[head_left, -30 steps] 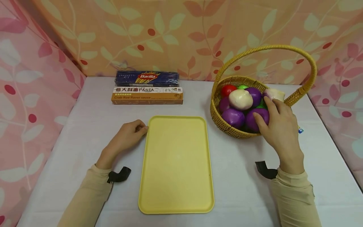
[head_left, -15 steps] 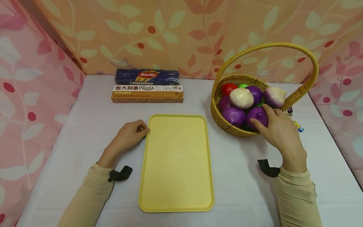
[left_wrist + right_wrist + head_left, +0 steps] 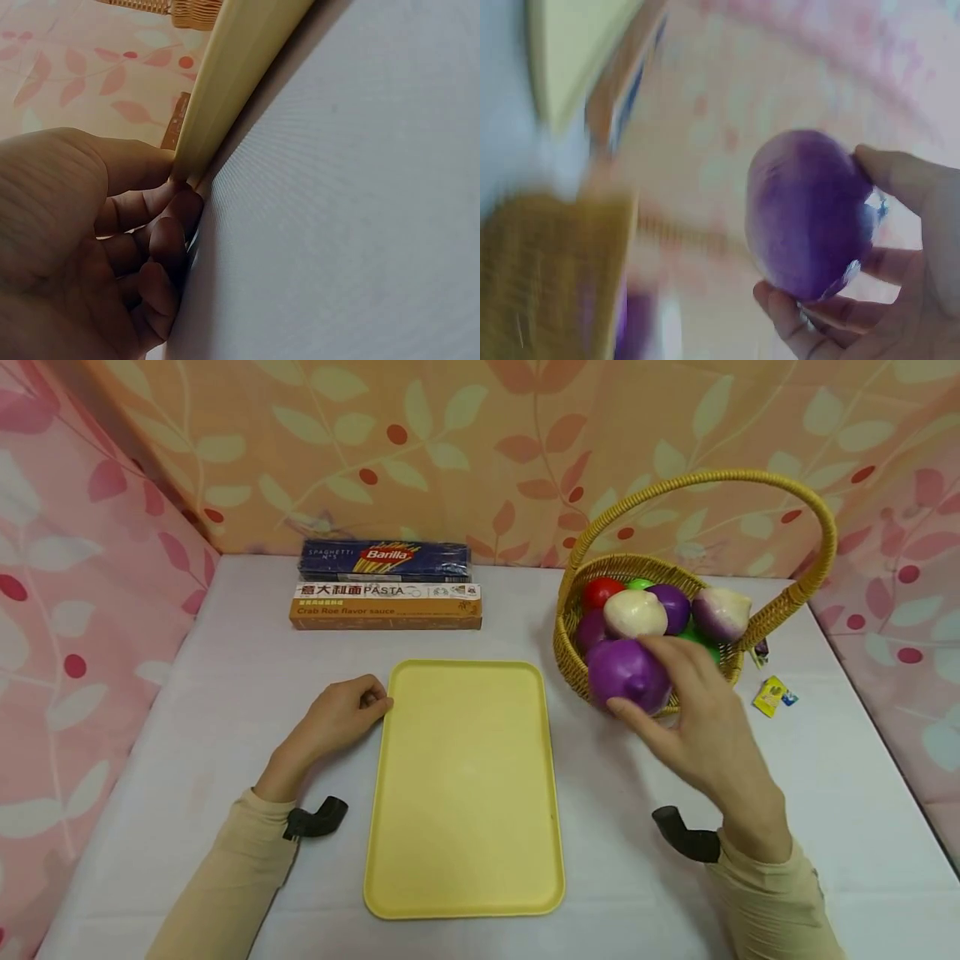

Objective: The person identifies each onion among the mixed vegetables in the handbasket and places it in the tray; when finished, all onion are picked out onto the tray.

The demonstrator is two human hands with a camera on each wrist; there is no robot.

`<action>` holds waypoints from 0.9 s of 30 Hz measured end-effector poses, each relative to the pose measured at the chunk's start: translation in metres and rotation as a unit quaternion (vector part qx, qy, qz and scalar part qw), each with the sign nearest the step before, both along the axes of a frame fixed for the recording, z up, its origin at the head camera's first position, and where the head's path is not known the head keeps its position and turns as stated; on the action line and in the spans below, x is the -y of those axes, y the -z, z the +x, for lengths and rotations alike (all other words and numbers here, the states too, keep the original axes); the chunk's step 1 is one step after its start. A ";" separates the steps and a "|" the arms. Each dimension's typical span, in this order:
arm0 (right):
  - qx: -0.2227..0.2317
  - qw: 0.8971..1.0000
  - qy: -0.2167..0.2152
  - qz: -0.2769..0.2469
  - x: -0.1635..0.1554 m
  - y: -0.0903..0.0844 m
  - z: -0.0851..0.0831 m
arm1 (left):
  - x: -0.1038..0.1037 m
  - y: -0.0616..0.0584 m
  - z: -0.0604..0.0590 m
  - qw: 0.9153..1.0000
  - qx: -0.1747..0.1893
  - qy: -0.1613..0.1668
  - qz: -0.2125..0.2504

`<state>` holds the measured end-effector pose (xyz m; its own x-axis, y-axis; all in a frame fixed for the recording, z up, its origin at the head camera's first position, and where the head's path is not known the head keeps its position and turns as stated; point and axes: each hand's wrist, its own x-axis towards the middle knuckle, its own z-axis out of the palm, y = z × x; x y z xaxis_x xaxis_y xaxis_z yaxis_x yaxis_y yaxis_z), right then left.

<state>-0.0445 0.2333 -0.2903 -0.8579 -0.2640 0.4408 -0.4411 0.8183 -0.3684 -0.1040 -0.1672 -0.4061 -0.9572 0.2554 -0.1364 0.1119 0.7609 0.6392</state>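
Our right hand (image 3: 701, 727) has its fingers (image 3: 821, 334) wrapped round a purple onion (image 3: 628, 675), held just outside the near-left rim of the wicker basket (image 3: 573, 664). We should keep it level and cupped. Our left hand (image 3: 341, 718), fingers curled, steadies the yellow tray's (image 3: 465, 793) far-left edge; bare surface (image 3: 600, 793) lies between.

Purple onion (image 3: 627, 674); pale yellow tray (image 3: 465, 827); golden wicker basket (image 3: 573, 664) (leaf-patterned pink backdrop (image 3: 75, 568)).
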 end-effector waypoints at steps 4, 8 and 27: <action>0.005 0.991 -0.133 0.023 0.039 0.012 0.018 | 0.000 -0.002 0.000 1.000 -0.001 0.002 0.000; 0.021 0.970 -0.236 0.057 0.074 0.030 0.033 | 0.001 -0.002 0.000 1.000 0.000 0.003 -0.001; 0.050 0.887 -0.397 0.232 0.149 0.071 0.050 | 0.001 0.002 0.001 1.000 -0.008 0.007 -0.010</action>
<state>0.0057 0.0846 -0.3615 -0.3490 -0.9353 0.0589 -0.9303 0.3382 -0.1422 -0.1026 -0.1678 -0.4080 -0.9557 0.2659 -0.1260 0.1327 0.7717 0.6220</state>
